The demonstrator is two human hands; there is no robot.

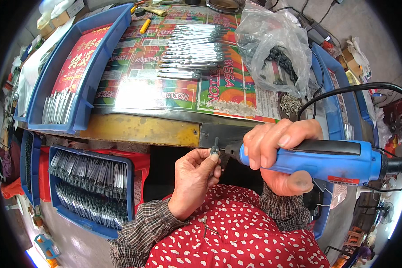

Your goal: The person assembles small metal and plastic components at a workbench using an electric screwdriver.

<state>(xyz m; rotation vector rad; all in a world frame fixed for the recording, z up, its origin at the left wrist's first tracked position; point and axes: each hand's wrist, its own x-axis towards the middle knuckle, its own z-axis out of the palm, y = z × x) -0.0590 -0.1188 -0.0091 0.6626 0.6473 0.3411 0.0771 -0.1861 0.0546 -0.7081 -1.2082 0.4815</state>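
Note:
My left hand (190, 181) pinches a small dark piece with a narrow tip (215, 148) between thumb and fingers, just off the table's front edge. A blue electric screwdriver (315, 166) lies sideways in my right hand (281, 143), whose fingers wrap over its body. The tool's dark nose points left at the small piece; whether the two touch, I cannot tell. Beyond my hands, slim silver metal pieces with dark ends (192, 51) lie in a long stack on the table. A clear plastic bag (254, 62) holds black parts (283, 62).
Small screws (291, 105) fill a dish near the table's front right. At the left stands a blue bin (114, 56) with silver strips; below it, another blue bin (130, 192) is packed with metal pieces. A black cable (353, 88) arches at the right. A yellow-handled tool (145, 27) lies far back.

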